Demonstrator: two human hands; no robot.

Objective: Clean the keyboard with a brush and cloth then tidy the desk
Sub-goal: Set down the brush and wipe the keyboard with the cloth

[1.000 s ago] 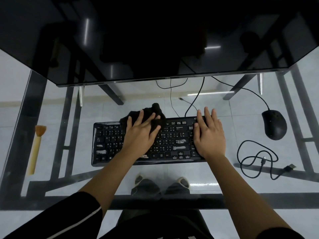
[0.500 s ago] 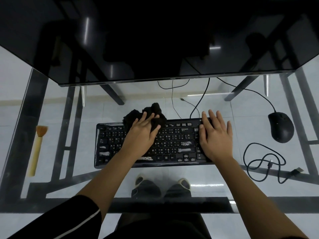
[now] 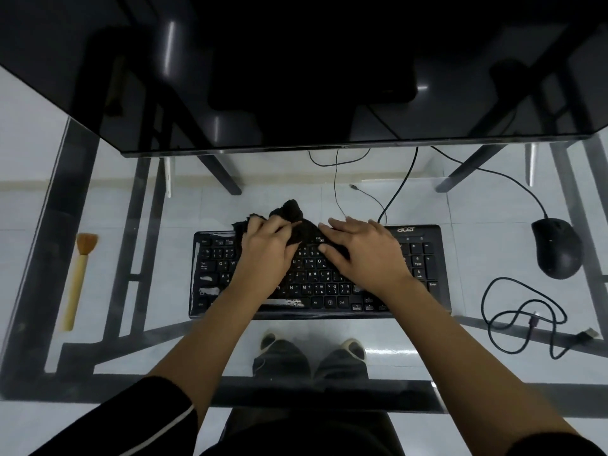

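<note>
A black keyboard (image 3: 424,274) lies flat in the middle of the glass desk. A dark crumpled cloth (image 3: 291,210) sits on its top edge, left of centre. My left hand (image 3: 266,255) grips the cloth's left part against the keys. My right hand (image 3: 363,255) rests on the cloth's right part, fingers spread and thumb tucked by it. A wooden brush (image 3: 79,278) with orange bristles lies alone at the desk's left side, bristles pointing away from me.
A large dark monitor (image 3: 296,77) overhangs the back of the desk. A black mouse (image 3: 557,246) sits at the right, with a coiled black cable (image 3: 523,315) in front of it. Thin cables (image 3: 337,179) run behind the keyboard. My legs show through the glass.
My right hand has slid left from the keyboard's right end onto the cloth beside my left hand. The view has shifted a little, and the cloth looks more bunched.
</note>
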